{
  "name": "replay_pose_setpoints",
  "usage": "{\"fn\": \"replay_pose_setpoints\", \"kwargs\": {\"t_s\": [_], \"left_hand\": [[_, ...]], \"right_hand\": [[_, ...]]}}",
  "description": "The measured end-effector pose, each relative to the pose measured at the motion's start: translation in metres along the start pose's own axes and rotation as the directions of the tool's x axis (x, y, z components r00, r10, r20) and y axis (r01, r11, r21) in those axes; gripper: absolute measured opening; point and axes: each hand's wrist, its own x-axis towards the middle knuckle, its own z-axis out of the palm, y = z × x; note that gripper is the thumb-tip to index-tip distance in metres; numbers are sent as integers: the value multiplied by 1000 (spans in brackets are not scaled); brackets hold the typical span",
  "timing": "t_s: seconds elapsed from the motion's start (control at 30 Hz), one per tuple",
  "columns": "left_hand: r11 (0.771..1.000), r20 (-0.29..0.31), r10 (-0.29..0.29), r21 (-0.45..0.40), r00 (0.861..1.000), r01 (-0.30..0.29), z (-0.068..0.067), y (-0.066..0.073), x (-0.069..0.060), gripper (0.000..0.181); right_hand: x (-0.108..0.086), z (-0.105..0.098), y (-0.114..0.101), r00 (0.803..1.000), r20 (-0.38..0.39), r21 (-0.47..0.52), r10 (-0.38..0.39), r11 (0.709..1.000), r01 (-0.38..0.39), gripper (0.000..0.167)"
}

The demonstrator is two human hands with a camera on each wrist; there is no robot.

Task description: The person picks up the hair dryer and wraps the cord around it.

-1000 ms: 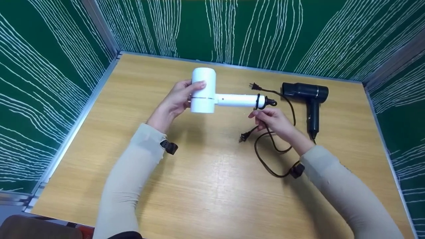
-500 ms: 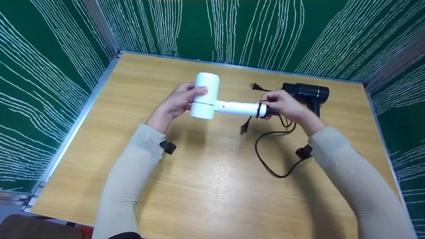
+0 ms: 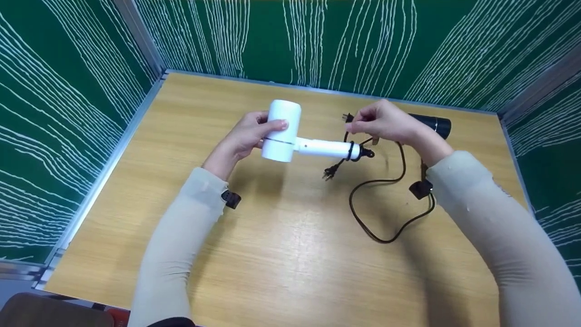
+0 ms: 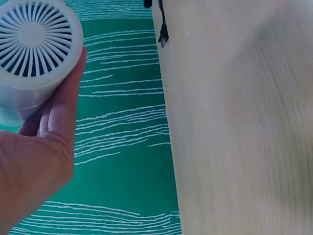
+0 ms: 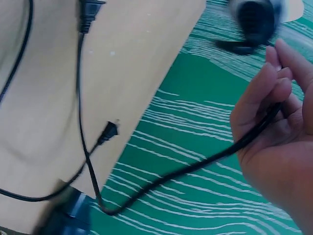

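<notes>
In the head view a white hair dryer [image 3: 279, 151] is held above the table, its barrel upright and its handle [image 3: 323, 149] pointing right. My left hand [image 3: 245, 136] grips the barrel, thumb across the front; the left wrist view shows the slotted end grille [image 4: 32, 34]. Black cord is looped round the handle's end. Just beyond that end, my right hand [image 3: 386, 123] pinches the cord [image 5: 190, 169] between thumb and fingers. A plug [image 3: 331, 171] hangs from the cord's loose end, below the handle.
A black hair dryer [image 3: 438, 125] lies at the back right, partly hidden by my right hand and forearm. Its cord [image 3: 358, 220] curves over the wooden table [image 3: 281, 254], and its plug [image 3: 348, 117] lies near the back edge. Green walls [image 3: 268, 45] border the table.
My right hand has carried the cord from below the handle's end, past its tip, to above it. The white hair dryer has dipped slightly; my left hand keeps its grip.
</notes>
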Motion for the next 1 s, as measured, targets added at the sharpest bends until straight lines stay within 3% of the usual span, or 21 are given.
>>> {"fn": "replay_pose_setpoints", "kwargs": {"t_s": [0.27, 0.57, 0.7, 1.0], "left_hand": [[1000, -77, -7, -28, 997, 5, -1, -7, 6, 57], [995, -172, -35, -103, 985, 17, -3, -12, 11, 62], [992, -203, -19, -127, 979, -7, -1, -12, 11, 63], [984, -237, -1, -172, 972, -41, 3, -10, 11, 62]], "right_hand": [[-13, 0, -14, 997, -64, -90, -54, 995, 48, 36], [-35, 30, -6, 974, -165, -32, -154, 988, 151, 31], [-41, 54, 2, 951, -218, 16, -221, 973, 230, 28], [-43, 106, 29, 866, -401, 159, -298, 909, 386, 29]]}}
